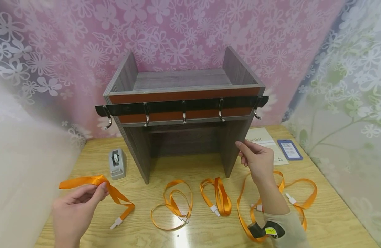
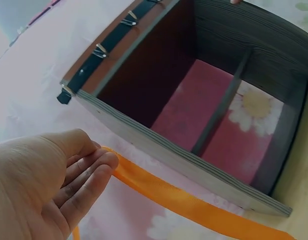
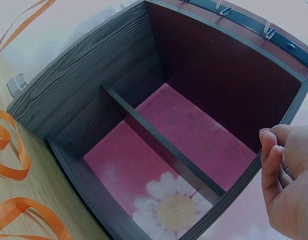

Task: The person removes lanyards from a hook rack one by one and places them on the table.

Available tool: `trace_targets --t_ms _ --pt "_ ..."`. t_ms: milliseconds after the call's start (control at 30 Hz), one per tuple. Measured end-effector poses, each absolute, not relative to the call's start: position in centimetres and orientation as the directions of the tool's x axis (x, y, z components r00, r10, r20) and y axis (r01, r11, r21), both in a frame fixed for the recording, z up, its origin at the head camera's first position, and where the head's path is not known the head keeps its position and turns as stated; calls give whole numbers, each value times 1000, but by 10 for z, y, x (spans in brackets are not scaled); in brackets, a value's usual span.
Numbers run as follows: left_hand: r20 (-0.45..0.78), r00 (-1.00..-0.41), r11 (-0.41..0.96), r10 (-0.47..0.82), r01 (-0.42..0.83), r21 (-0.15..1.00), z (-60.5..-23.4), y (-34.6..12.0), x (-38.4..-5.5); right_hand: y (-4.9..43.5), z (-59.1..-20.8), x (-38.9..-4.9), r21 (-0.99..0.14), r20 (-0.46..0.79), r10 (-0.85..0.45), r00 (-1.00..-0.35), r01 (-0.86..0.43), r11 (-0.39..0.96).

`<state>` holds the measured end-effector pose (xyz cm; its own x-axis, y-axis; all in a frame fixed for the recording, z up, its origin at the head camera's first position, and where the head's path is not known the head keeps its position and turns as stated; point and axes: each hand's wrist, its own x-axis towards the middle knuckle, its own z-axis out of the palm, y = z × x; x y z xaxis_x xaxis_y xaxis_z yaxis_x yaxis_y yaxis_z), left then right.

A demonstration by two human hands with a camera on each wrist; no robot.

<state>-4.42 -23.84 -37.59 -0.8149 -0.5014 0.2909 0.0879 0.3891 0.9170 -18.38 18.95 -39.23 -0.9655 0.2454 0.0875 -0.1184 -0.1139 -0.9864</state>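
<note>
My left hand (image 1: 77,208) pinches a flat orange lanyard (image 1: 117,196) between thumb and fingers, left of a grey wooden shelf unit (image 1: 133,148). One end of that lanyard, with a white clip (image 1: 116,223), hangs down near the table. In the left wrist view, the orange strap (image 2: 164,192) stretches from the fingertips toward the lower right. Over on the other side, my right hand (image 1: 259,160) has its fingers curled at the front edge of the unit's right panel (image 3: 289,117), seeming to pinch it. A black strip (image 1: 165,107) with several silver hooks runs across the unit's front.
Several orange lanyards lie on the table, including a loose loop (image 1: 178,203) and a folded bundle (image 1: 222,199). A tape dispenser (image 1: 117,163) stands left of the unit. Right of it lie a printed sheet (image 1: 269,137) and a blue card holder (image 1: 290,150). Patterned fabric (image 1: 184,31) hangs behind.
</note>
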Motion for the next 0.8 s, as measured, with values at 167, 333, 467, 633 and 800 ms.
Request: trace_targets --t_ms 167,333,467,633,800 --pt "250 -827 375 -504 51 925 -389 -237 -44 189 -393 -184 -986 89 250 -964 -121 -114" --pt "238 -841 402 -486 26 915 -404 -233 -42 189 -393 -184 -986 94 253 -963 -126 -113" --pt "206 -852 415 -481 -15 909 -414 -231 -40 189 -393 -184 -985 91 255 -963 -124 -116" --pt "182 -862 405 -474 -29 914 -426 -231 -39 189 -392 -183 -986 83 259 -962 -116 -117" --pt "197 -863 417 -464 -17 909 -437 -233 -39 189 -392 -183 -987 76 258 -963 -110 -119"
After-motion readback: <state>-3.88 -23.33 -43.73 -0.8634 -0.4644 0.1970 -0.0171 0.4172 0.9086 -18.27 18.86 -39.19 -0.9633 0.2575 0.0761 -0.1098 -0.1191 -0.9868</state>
